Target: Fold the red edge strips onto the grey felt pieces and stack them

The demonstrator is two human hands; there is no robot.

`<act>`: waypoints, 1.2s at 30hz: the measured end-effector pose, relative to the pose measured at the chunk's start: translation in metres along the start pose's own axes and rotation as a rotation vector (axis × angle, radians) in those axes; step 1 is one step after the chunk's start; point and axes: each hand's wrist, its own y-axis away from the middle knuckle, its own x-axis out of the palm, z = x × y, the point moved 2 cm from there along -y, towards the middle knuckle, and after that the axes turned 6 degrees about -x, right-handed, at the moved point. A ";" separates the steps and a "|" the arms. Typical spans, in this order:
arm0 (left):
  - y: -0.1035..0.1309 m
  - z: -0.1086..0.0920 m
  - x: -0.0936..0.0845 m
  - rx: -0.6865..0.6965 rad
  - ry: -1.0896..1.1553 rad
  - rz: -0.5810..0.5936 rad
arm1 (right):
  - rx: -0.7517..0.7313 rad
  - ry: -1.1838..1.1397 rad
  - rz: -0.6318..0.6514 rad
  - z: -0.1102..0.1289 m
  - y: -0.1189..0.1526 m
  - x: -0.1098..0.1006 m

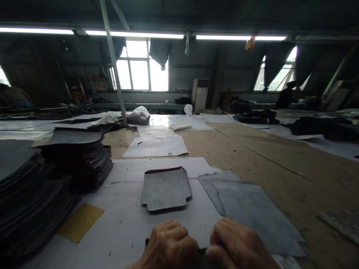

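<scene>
My left hand (pixel 171 243) and my right hand (pixel 235 244) are side by side at the bottom edge, fingers curled down and closed. Both grip a dark fabric piece (pixel 202 254), of which only a small part shows between them; the rest is hidden by the hands and the frame edge. Just beyond lies a small stack of grey-backed fabric pieces (pixel 166 188) with notched corners and a dark red far edge. To the right, near my right hand, several larger grey sheets (pixel 249 205) lie loosely overlapped.
Tall stacks of dark fabric pieces (pixel 86 164) stand on the left, with a yellow-brown card (pixel 81 223) beside them. White paper (pixel 112 231) covers part of the brown table (pixel 252 157). A metal pole (pixel 113 59) rises at the far left. Dark cloth (pixel 322 127) lies at right.
</scene>
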 end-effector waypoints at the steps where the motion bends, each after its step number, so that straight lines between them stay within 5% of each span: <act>1: 0.000 0.002 -0.005 -0.006 0.029 0.002 | 0.020 -0.028 0.007 0.001 -0.005 -0.003; 8: 0.005 0.034 -0.068 -0.461 0.172 0.207 | 0.424 -0.385 0.203 -0.017 -0.052 -0.019; 14: -0.019 0.093 -0.093 -0.808 0.254 0.354 | 0.456 -0.550 0.251 -0.054 -0.109 -0.006; 22: -0.046 0.159 -0.067 -0.810 -0.025 0.155 | 0.390 -0.110 0.140 -0.094 -0.164 0.039; 28: -0.033 0.168 -0.040 -0.734 -0.262 0.018 | 0.291 0.157 0.062 -0.099 -0.160 0.061; 36: -0.028 0.170 -0.030 -0.652 -0.450 0.049 | 0.281 0.226 -0.014 -0.098 -0.157 0.066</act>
